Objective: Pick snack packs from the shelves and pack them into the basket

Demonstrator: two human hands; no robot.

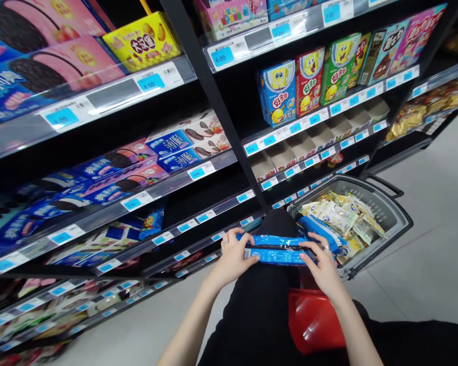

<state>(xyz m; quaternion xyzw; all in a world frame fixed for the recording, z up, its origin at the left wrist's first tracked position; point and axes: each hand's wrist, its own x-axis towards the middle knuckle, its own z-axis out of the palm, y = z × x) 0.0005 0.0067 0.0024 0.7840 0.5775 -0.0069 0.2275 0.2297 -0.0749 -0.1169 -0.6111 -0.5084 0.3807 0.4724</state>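
Note:
Two long blue snack packets lie side by side above my knee, a dark gap between them. My left hand grips their left end, with the thumb on the near packet and fingers over the far one. At the right end, my right hand pinches them in the same way. Just beyond my right hand stands a grey shopping basket holding several pale snack bags and a blue packet.
Store shelves with price tags run along the left and front, carrying blue-and-pink cookie boxes, a yellow box and upright cartoon snack boxes. A red plastic object is under my right forearm. Grey tiled floor extends right.

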